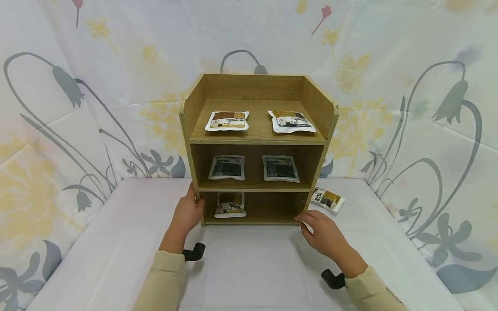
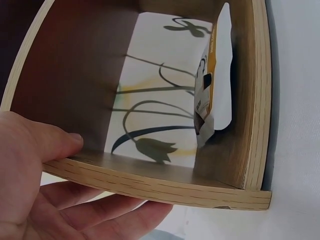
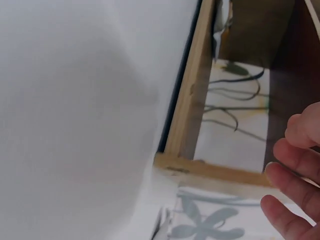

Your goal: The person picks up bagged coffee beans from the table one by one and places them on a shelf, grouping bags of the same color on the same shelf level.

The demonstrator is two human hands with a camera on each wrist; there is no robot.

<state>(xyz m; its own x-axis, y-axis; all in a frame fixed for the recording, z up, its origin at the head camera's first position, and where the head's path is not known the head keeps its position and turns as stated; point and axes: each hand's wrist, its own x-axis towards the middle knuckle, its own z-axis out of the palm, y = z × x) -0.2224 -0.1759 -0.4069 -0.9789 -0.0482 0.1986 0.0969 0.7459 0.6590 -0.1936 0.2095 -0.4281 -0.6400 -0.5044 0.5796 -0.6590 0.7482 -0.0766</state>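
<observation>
A three-tier wooden shelf (image 1: 256, 141) stands on the white-covered table. My left hand (image 1: 189, 211) grips its left side panel low down; in the left wrist view the thumb (image 2: 62, 142) lies inside and the fingers (image 2: 120, 220) are outside. My right hand (image 1: 320, 230) is at the lower right front corner, its fingers (image 3: 287, 172) loosely bent and holding nothing. On the bottom tier, at the left, a white-edged packet (image 1: 230, 210) leans against another packet. The middle tier bears two dark-labelled packets, left (image 1: 227, 167) and right (image 1: 281, 168).
The top tier bears a brown-and-yellow packet (image 1: 227, 121) and a packet with a dark pattern (image 1: 292, 122). Another packet (image 1: 328, 199) lies on the table (image 1: 249, 268) just right of the shelf. Behind hangs a flower-patterned cloth (image 1: 128, 86).
</observation>
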